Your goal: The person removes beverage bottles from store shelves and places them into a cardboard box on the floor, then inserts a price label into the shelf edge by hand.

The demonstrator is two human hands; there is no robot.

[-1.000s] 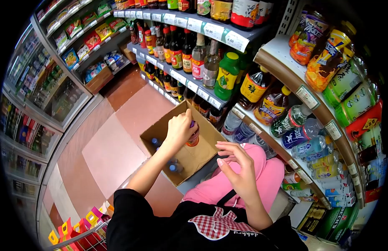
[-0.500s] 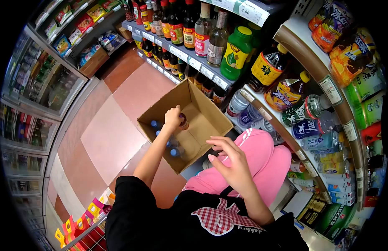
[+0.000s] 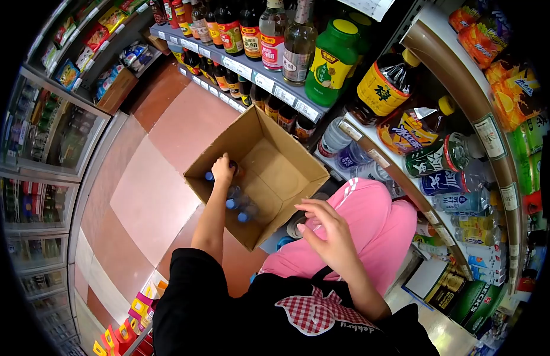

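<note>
My left hand (image 3: 223,169) reaches into an open cardboard box (image 3: 289,139) and is closed around the top of a bottle (image 3: 236,169). The fingers hide much of that bottle; a dark top and a reddish-brown body show beside them. Several clear bottles with blue caps, among them a clear bottle (image 3: 245,215), stand along the box's left side, close to my wrist and forearm. My right hand (image 3: 328,234) hovers over my pink-clad knee near the box's right corner. Its fingers are apart with nothing in them.
A shelf (image 3: 239,66) of sauce bottles runs beyond the box. To the right, a curved shelf (image 3: 370,145) carries drink bottles. Glass-door coolers (image 3: 55,127) line the left side, across the tiled floor (image 3: 150,196). Bright packages (image 3: 118,338) sit at lower left.
My left hand has moved the reddish-brown bottle leftward in the box, toward the blue-capped bottles. My right hand stays nearly in place. The whole view has shifted slightly.
</note>
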